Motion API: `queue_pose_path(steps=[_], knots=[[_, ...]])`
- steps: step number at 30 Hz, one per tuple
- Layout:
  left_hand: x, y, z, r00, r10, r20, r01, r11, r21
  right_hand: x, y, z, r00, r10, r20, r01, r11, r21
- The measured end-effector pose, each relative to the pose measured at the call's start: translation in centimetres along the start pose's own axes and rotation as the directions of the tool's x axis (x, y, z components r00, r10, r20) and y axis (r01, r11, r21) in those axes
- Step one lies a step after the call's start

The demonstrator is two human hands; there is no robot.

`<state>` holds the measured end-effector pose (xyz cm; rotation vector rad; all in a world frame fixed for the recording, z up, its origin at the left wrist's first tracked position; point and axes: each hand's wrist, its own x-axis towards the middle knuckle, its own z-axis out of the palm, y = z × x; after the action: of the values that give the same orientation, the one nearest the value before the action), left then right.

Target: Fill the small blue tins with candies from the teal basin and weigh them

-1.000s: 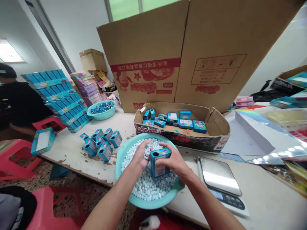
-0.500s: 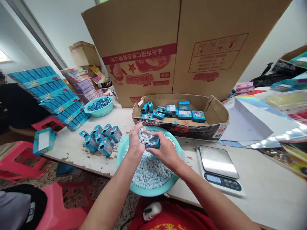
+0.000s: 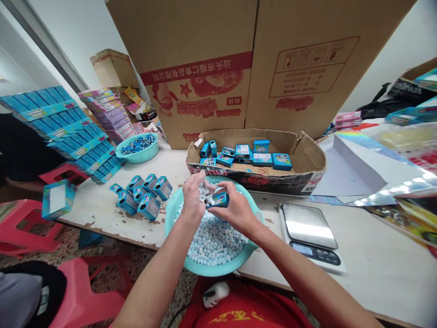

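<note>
Pale blue and white candies fill a turquoise basin on the table before me. Above the basin, my left hand is cupped round a heap of these candies. My right hand grips a small blue candy box between thumb and fingers, its end turned toward the candies in my left hand. The two hands are close together at the box's end. Whether candies are passing into the box is hidden by my fingers. Several small blue boxes stand on the table to the left of the basin.
Behind the basin, a low cardboard tray holds several blue boxes. A digital scale sits at right. At left are stacked blue display boxes and a bowl of shiny blue pieces. A large carton rises behind.
The heap of candies in my left hand looks smaller, and my left fingers have curled in more toward the box. My right hand keeps its hold on the box. The view has shifted slightly.
</note>
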<state>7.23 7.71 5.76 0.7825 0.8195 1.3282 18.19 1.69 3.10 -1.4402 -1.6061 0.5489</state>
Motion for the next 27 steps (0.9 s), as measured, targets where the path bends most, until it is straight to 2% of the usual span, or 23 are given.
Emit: queue_pose_path(steps=[4,11,15,18,27], knots=[[-0.12,0.07,0.05,0.997,0.077,0.014,-0.077,0.996,0.039,0.12,0.16,-0.14,1.0,0.027,-0.005,-0.027,0.999,0.028],[0.07,-0.12,0.3,0.992,0.12,0.051,-0.125,0.984,0.128,-0.01,0.13,-0.29,1.0,0.008,-0.007,-0.008,0.997,0.081],[0.19,-0.21,0.53,0.996,0.065,0.059,-0.071,0.992,0.102,0.08,0.29,-0.21,0.999,0.045,0.023,-0.047,0.996,0.08],[0.17,-0.23,0.59,0.998,0.024,0.065,-0.032,0.991,0.13,0.2,0.48,-0.23,0.996,0.092,-0.011,-0.09,0.991,0.1],[-0.11,0.1,0.81,0.989,-0.008,0.144,-0.011,0.992,0.125,0.45,0.81,-0.28,0.997,0.074,-0.027,-0.07,0.987,0.144]])
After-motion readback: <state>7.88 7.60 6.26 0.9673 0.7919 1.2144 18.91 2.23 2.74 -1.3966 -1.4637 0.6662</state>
